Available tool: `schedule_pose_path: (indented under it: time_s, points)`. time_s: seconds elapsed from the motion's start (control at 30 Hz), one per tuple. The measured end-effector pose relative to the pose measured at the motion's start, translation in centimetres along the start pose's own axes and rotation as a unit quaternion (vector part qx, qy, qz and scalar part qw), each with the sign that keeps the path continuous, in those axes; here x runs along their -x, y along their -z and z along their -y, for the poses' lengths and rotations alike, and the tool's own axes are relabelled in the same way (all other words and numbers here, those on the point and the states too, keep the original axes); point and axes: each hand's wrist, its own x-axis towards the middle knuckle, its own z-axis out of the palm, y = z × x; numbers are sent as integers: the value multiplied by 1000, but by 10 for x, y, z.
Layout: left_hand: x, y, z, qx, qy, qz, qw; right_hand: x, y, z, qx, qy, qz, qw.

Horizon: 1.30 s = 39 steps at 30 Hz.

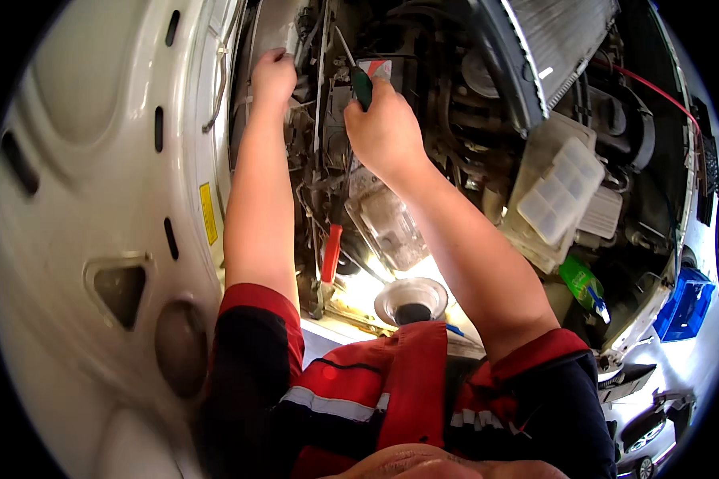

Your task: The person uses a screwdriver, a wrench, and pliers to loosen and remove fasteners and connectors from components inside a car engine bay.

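Note:
My right hand (385, 134) is closed around the dark green handle of a screwdriver (362, 89). The screwdriver's thin metal shaft points up and left into the engine bay, beside a long upright strip. Where its tip rests I cannot make out. Farther left, my left hand (273, 78) reaches to a grey panel (278, 22) near the front of the bay. Its fingers are curled at the panel's lower part, and what they grip is hidden. A red handle (331, 254), apparently of another tool, stands between my forearms, apart from both hands.
The raised hood (96, 199) fills the left side. A clear plastic compartment box (562, 191) lies on a larger tray at the right, above a green bottle (583, 281). A round metal lamp-like dish (411, 300) sits near my chest. A blue crate (685, 305) stands far right.

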Motion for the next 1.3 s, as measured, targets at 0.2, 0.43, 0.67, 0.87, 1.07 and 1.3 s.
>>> schedule_pose_path:
  time_s: [0.2, 0.43, 0.67, 0.87, 1.07, 1.3]
  points:
    - [-62, -47, 8, 46, 55, 49, 996, -31, -12, -21, 14, 43, 32, 998]
    - [-71, -49, 9, 98, 83, 34, 991, -42, -26, -24, 68, 101, 33, 992]
    - [-91, -37, 35, 199, 72, 162, 964, -52, -37, -16, 126, 141, 37, 981]
    - [-115, -31, 65, 205, 46, 142, 967, -63, -41, 3, 206, 157, 77, 963]
    - [-122, -37, 69, 214, 56, 119, 968, -63, -31, 10, 189, 150, 91, 966]
    - [-104, -44, 50, 233, 56, 150, 959, -82, -13, 23, 212, 155, 104, 959]
